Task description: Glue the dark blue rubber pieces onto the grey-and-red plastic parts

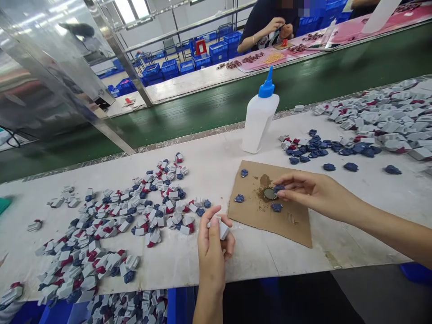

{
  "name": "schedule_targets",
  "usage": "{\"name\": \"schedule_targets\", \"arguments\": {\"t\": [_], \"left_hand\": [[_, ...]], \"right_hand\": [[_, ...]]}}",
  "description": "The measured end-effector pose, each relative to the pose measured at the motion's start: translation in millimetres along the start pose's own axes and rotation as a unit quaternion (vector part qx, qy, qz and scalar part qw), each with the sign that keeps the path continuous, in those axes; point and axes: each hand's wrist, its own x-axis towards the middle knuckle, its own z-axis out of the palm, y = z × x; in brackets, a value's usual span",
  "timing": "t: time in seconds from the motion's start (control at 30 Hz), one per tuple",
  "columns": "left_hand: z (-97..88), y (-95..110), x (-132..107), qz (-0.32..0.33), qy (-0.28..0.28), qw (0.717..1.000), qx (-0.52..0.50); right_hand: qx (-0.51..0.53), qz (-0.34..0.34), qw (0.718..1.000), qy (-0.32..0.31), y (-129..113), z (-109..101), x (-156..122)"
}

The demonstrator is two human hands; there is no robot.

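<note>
My left hand (pixel 214 245) is closed around a light grey plastic part (pixel 223 229), partly hidden by the fingers. Between thumb and fingertips, my right hand (pixel 305 191) pinches a small dark blue plastic piece (pixel 278 188). That piece is beside a small round dish (pixel 270 194) on a brown cardboard sheet (pixel 297 229); whether they touch I cannot tell. Wet-looking brown stains surround the dish. Other blue pieces lie on the cardboard, one just below the dish (pixel 276 207) and two near its left edge (pixel 239 198).
Behind the cardboard stands a white squeeze bottle (pixel 259 121) with a blue nozzle. Joined grey, red and blue parts (pixel 108 229) spread across the left. Loose blue pieces (pixel 317 146) and a heap of grey-red parts (pixel 394 117) lie right. Across a green belt (pixel 202 119), another person works.
</note>
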Motion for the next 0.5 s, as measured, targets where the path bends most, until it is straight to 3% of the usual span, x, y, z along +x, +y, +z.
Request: {"name": "schedule_targets", "arguments": {"t": [0.13, 0.27, 0.5], "left_hand": [[2.8, -0.8, -1.7, 0.007, 0.021, 1.0, -0.018], [3.4, -1.0, -3.1, 0.041, 0.028, 0.999, 0.018], [5.4, -3.2, -16.2, 0.006, -0.04, 0.986, -0.161]], "right_hand": [[-0.137, -0.084, 0.987, 0.012, 1.7, -4.4, 1.9], [-0.167, -0.136, 0.976, 0.016, 2.4, -4.1, 2.8], [-0.194, -0.178, 0.964, 0.028, 7.9, 4.9, 4.2]]}}
